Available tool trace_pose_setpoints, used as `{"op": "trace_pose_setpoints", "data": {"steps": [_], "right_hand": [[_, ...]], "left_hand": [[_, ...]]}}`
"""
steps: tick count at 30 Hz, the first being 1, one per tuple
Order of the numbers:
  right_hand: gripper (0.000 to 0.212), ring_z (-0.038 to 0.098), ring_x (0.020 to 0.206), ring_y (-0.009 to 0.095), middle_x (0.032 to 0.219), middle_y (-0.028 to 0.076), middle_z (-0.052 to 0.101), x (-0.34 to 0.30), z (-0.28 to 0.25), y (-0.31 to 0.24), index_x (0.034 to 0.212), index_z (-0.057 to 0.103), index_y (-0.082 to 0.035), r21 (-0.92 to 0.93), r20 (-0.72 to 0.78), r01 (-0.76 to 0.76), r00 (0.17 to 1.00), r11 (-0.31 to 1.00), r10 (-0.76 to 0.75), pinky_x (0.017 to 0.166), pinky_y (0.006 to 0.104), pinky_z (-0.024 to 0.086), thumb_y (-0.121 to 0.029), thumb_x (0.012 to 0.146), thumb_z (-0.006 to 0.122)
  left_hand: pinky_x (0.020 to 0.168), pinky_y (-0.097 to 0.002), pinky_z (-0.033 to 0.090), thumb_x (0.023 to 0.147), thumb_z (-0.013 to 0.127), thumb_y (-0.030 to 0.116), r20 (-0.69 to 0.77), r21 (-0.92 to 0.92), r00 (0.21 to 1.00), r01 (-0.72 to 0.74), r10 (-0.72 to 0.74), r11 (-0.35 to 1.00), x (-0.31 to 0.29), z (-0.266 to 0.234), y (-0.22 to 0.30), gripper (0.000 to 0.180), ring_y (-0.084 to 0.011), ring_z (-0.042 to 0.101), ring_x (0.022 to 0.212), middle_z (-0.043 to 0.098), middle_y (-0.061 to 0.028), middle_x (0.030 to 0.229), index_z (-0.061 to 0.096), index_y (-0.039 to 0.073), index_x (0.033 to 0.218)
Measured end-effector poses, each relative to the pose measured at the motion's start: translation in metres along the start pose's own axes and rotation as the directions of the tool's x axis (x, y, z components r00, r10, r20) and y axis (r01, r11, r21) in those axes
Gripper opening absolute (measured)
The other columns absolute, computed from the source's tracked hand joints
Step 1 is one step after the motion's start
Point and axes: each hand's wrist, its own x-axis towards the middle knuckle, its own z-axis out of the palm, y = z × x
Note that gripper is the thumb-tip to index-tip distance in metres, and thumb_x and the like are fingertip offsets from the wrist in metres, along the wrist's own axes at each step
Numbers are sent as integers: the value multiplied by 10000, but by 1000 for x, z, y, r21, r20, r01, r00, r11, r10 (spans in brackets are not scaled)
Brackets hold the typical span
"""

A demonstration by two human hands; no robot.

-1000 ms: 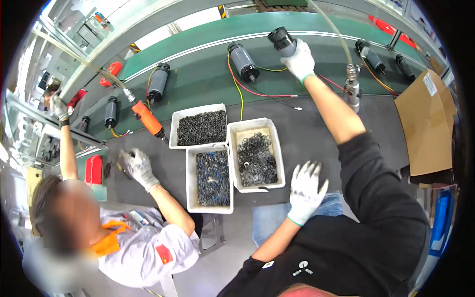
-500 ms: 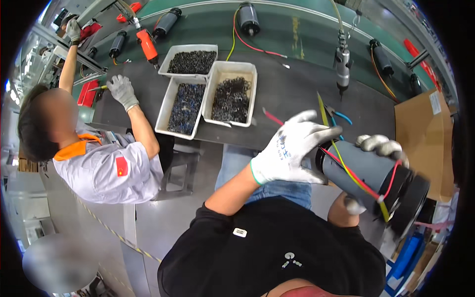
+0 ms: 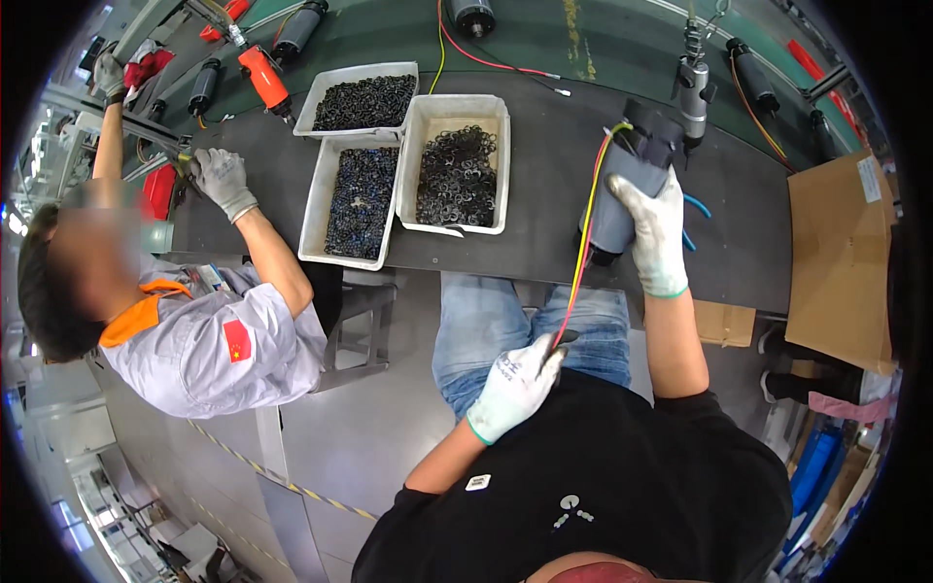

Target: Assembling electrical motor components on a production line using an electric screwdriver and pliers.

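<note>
The right hand [image 3: 658, 228] was clamped around the grey motor [image 3: 607, 216], tilted over the desk [image 3: 550, 199], just left of a blue-handled tool [image 3: 698, 205]. The left hand [image 3: 517, 389], near the lap, was closed on the red and yellow wires [image 3: 585, 236] running from the motor's upper end. White bins [image 3: 502, 209] sat farther left

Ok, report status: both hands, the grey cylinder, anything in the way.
Right hand gripping grey cylinder. Left hand holding its wires. Hanging power tool close by cylinder's black end; blue handles partly hidden behind right hand.
</note>
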Motion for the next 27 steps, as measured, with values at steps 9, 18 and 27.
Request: {"op": "trace_pose_setpoints", "data": {"steps": [9,18,27], "right_hand": [[451,489,1382,372,1472,246,492,27,20,36,1356,558,32,-727,260,534,795,431,-547,1162,413,394,-45,922,655],[416,432,1405,459,1486,267,477,54,23,58,1381,549,25,-559,53,408,886,722,-460,1176,491,366,-106,991,608],[458,424,1438,425,1524,269,451,-23,-7,65,1385,545,49,-550,-28,291,930,783,-366,1196,488,333,-228,1023,586]], "left_hand": [[572,-400,529,981,651,178,4,283,994,-102,105,954,41,-23,-19,158,-291,665,624,627,-104,704,620,62,1083],[689,-399,554,935,711,225,86,508,992,-124,93,852,83,-92,34,178,-287,674,742,679,-79,833,685,94,1052],[873,-446,539,893,723,259,64,882,946,-202,317,426,253,-166,-40,165,-286,678,982,698,-67,987,748,148,1012]]}}
